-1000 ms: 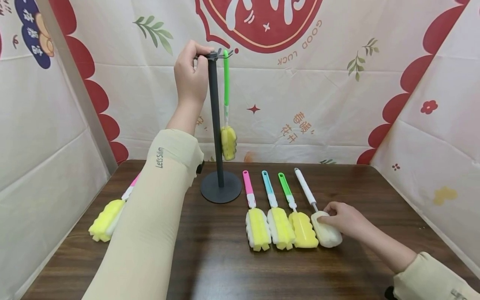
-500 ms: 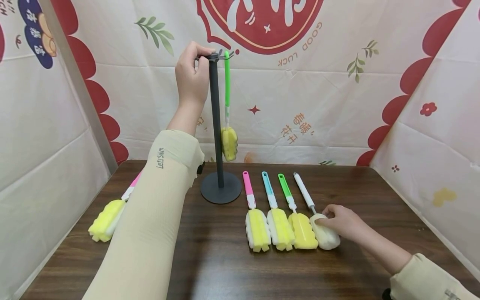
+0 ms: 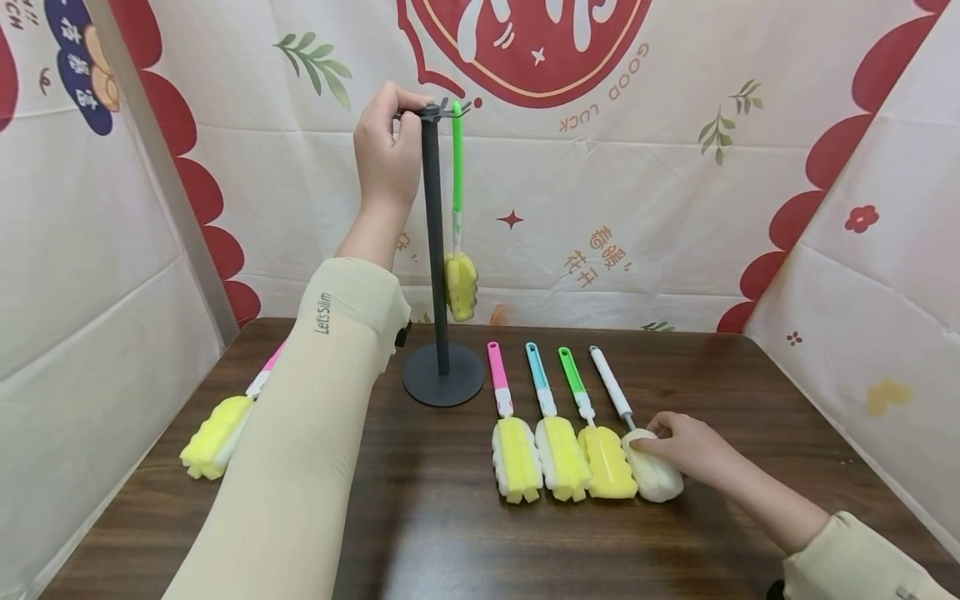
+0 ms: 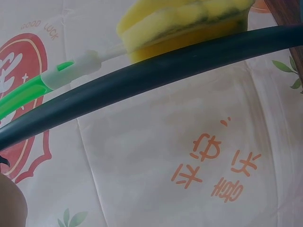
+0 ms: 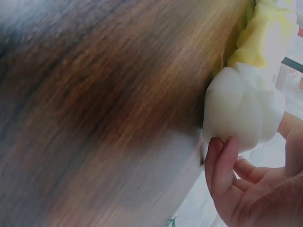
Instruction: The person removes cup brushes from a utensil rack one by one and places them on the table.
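Note:
My left hand (image 3: 388,154) pinches the top of a black upright stand (image 3: 433,242), by its hooks. On a hook to the right hangs a green-handled sponge brush (image 3: 462,287), head down; its yellow sponge also shows beside the pole in the left wrist view. My right hand (image 3: 690,446) grips the white sponge head of a white-handled brush (image 3: 611,382) on the table. In the right wrist view, fingers (image 5: 225,163) curl against that white sponge (image 5: 244,106). Left of it lie a green-handled brush (image 3: 606,462), a blue-handled brush (image 3: 562,457) and a pink-handled brush (image 3: 517,458), side by side.
Another pink-handled brush (image 3: 217,437) lies at the table's left, partly hidden by my left sleeve (image 3: 300,433). The stand's round base (image 3: 442,385) rests near the back of the brown wooden table (image 3: 450,542). A printed cloth (image 3: 637,200) hangs behind and at both sides.
The white-handled brush has shifted slightly toward the table's front, with my right hand on it. My left hand keeps its grip on the stand's top.

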Demonstrator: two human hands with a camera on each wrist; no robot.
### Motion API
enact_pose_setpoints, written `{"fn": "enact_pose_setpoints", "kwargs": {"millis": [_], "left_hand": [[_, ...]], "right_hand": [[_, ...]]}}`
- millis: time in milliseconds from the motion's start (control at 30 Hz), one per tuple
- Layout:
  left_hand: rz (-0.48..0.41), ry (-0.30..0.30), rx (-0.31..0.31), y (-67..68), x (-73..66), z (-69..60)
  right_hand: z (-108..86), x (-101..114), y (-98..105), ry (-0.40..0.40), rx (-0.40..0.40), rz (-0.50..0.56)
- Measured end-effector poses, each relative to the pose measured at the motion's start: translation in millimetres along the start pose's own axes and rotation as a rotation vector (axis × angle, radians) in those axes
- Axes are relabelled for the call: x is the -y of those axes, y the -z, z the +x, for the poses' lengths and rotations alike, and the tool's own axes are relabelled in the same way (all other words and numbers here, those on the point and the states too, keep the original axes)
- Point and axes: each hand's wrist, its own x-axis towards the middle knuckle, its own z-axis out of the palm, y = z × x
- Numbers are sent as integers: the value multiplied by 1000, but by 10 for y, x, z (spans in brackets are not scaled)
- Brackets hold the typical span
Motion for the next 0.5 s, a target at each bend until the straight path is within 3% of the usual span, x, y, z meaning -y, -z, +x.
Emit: {"fn": "enact_pose_setpoints", "kwargs": {"millis": [500], "left_hand": [[4, 1, -7, -3, 32, 12]], "right_hand": [[42, -26, -9, -28, 26, 12]]}}
